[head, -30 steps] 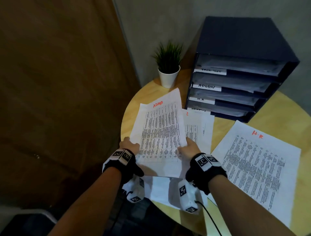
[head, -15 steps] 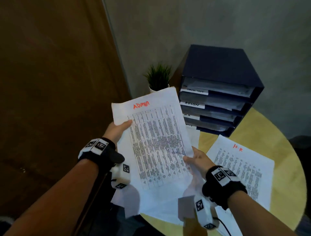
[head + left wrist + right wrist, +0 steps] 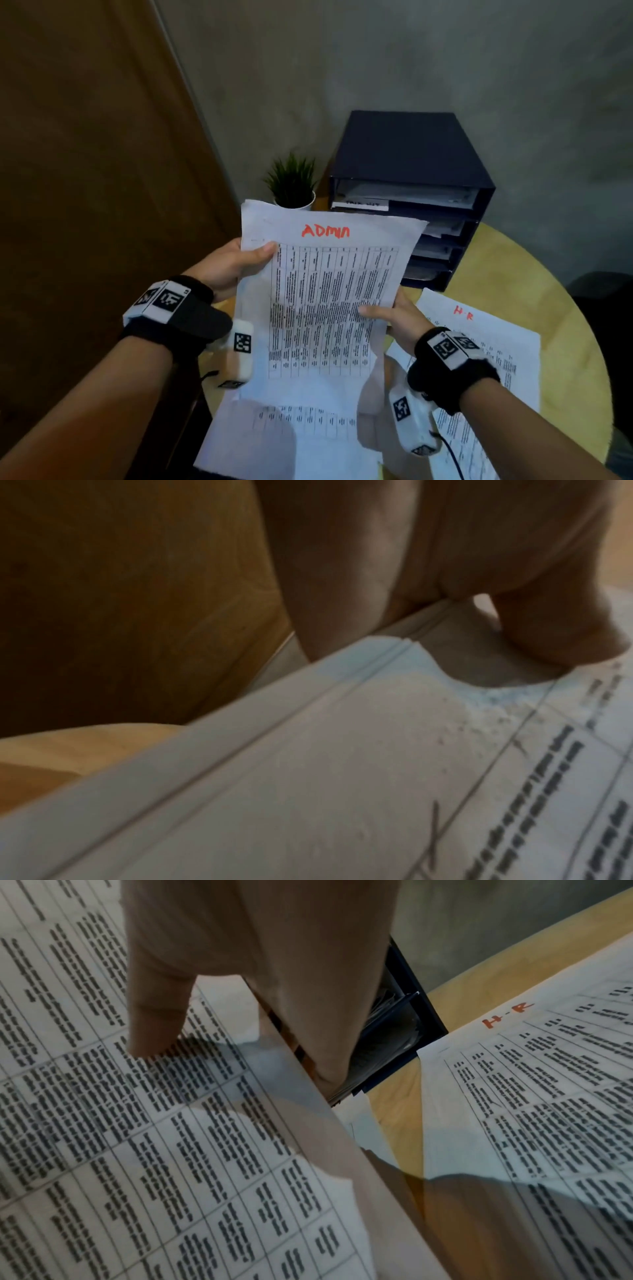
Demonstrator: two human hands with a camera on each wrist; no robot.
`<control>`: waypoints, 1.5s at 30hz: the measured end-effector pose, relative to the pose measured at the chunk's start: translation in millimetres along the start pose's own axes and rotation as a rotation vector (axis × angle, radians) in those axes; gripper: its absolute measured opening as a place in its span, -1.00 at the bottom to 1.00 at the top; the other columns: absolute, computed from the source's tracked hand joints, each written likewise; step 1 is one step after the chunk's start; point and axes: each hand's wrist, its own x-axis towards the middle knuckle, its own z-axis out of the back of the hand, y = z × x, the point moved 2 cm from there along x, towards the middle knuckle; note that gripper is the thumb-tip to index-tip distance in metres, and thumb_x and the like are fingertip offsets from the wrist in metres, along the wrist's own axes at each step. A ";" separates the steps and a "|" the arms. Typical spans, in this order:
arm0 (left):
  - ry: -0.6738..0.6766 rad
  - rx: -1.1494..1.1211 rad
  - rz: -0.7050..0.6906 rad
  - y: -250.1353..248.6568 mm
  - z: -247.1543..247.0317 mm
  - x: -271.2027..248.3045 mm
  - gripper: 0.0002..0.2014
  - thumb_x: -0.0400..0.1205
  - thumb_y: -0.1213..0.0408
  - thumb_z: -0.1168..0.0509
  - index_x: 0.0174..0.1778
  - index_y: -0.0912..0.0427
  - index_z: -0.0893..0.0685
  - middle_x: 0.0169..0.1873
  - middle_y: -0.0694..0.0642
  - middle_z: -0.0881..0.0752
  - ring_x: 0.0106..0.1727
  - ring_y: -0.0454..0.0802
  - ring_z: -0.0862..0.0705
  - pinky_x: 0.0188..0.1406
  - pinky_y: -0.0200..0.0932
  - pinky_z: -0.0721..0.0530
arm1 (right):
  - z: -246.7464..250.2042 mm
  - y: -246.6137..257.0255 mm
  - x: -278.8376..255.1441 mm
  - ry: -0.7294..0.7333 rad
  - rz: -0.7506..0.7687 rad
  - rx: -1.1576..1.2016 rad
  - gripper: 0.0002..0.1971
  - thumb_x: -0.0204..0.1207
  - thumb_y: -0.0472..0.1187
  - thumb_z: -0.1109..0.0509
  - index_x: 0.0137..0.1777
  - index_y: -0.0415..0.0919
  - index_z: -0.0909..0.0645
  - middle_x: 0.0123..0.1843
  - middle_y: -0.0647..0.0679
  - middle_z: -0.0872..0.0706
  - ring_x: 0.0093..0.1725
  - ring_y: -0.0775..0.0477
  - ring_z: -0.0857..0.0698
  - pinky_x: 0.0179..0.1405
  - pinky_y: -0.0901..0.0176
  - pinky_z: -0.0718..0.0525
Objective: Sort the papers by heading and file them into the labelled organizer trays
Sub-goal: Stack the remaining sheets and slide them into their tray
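Both hands hold up a printed sheet headed ADMIN (image 3: 325, 298) in red, in front of the dark organizer (image 3: 404, 164) with its labelled trays. My left hand (image 3: 236, 263) pinches the sheet's upper left edge, thumb on the front. My right hand (image 3: 390, 315) pinches its right edge lower down, thumb on the print. The left wrist view shows my left hand (image 3: 445, 588) on the edges of several stacked sheets (image 3: 342, 737). In the right wrist view my right hand (image 3: 240, 982) lies with its thumb on the table text of the ADMIN sheet (image 3: 137, 1123). A sheet headed H-R (image 3: 486, 335) lies on the table at the right.
The round wooden table (image 3: 534, 274) carries a small potted plant (image 3: 293, 185) left of the organizer. More printed paper (image 3: 291, 438) lies at the near table edge under the raised sheet. A brown wooden panel (image 3: 85, 171) fills the left side; a grey wall stands behind.
The ADMIN sheet has risen from the table and now stands nearly upright in both hands. My left hand has shifted up its left edge. The camera has tilted upward.
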 end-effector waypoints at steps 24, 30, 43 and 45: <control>-0.361 0.431 0.294 104.7 -43.9 20.9 -0.48 0.65 0.51 -0.24 0.55 0.19 -0.37 0.41 0.19 -0.58 0.30 0.13 -0.61 0.41 0.03 -0.51 | 63.7 -40.4 -16.1 -0.137 -0.294 -0.087 -0.48 0.67 -0.12 -0.24 0.56 -0.34 -0.32 0.55 -0.21 -0.44 0.56 -0.26 -0.40 0.50 -0.02 -0.35; -0.408 0.444 0.237 100.6 -52.3 25.6 -0.52 0.66 0.51 -0.22 0.52 0.20 -0.40 0.35 0.23 -0.63 0.24 0.13 -0.64 0.27 -0.01 -0.58 | 67.0 -27.7 -25.6 -0.154 -0.265 -0.088 -0.41 0.66 -0.06 -0.24 0.61 -0.30 -0.23 0.63 -0.15 -0.32 0.62 -0.23 -0.31 0.64 -0.12 -0.23; -0.247 0.301 0.335 97.8 -46.3 44.2 -0.48 0.70 0.54 -0.12 0.60 0.18 -0.29 0.46 0.21 -0.54 0.44 0.21 -0.53 0.45 0.15 -0.48 | 74.5 -5.7 -24.8 -0.186 -0.163 -0.032 -0.44 0.71 -0.07 -0.15 0.64 -0.24 -0.16 0.66 -0.05 -0.26 0.66 -0.11 -0.22 0.63 -0.03 -0.15; -0.249 0.289 0.310 96.5 -51.1 51.5 -0.47 0.69 0.56 -0.11 0.60 0.18 -0.29 0.46 0.20 -0.53 0.47 0.20 -0.51 0.48 0.14 -0.44 | 80.5 1.5 -21.4 -0.220 -0.139 -0.048 -0.43 0.70 -0.06 -0.16 0.64 -0.24 -0.15 0.67 -0.04 -0.25 0.67 -0.10 -0.21 0.63 -0.01 -0.14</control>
